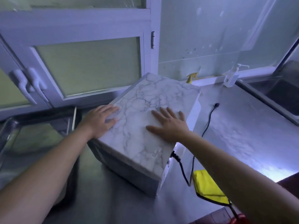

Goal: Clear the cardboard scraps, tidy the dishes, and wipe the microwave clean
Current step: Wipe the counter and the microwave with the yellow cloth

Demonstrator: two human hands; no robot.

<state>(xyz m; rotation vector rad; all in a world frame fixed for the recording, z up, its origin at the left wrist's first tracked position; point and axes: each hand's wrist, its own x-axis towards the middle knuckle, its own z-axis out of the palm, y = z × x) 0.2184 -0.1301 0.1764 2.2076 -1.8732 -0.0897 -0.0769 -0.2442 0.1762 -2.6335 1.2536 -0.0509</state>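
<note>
The microwave (144, 131) is a box wrapped in white marble-pattern film, standing askew on the steel counter in the middle of the view. My left hand (101, 121) lies over its left top edge, fingers stretched onto the top. My right hand (169, 125) presses flat on the top with fingers spread. A yellow cloth (205, 183) lies on the counter to the right of the microwave, partly hidden under my right forearm. The microwave's black power cord (207, 125) trails across the counter, its plug lying loose.
A steel sink (284, 96) is at the far right. A yellow spray bottle (191, 77) and a white pump bottle (231, 76) stand by the wall ledge. White cabinet doors with frosted panes (89, 65) are behind. A dark rack (40, 131) sits at left.
</note>
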